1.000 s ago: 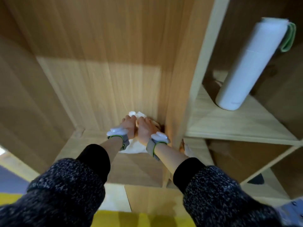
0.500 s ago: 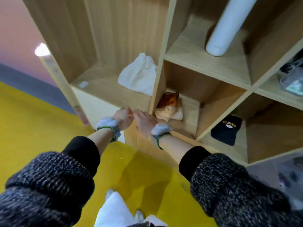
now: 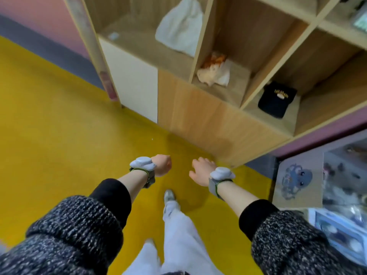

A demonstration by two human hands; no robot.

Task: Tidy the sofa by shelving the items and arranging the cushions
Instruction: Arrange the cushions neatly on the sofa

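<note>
A white cloth (image 3: 179,30) lies crumpled in the left cubby of the wooden shelf unit (image 3: 200,118). An orange and white bundle (image 3: 214,72) sits in the middle cubby, and a black cap (image 3: 277,99) rests in the lower right cubby. My left hand (image 3: 162,164) hangs over the yellow floor, well below the shelf, curled with nothing in it. My right hand (image 3: 201,171) is beside it, fingers loosely spread, holding nothing. Both wrists wear grey bands.
Yellow floor (image 3: 59,135) stretches left and in front of the shelf. My legs in pale trousers (image 3: 174,225) and one shoe (image 3: 168,195) show below. A grey panel with an octopus picture (image 3: 296,177) and cluttered boxes (image 3: 341,231) stand at the right.
My hands let go of the white cloth inside the cubby and drew back down and away from the shelf. My view has pulled back and tilted down to the floor.
</note>
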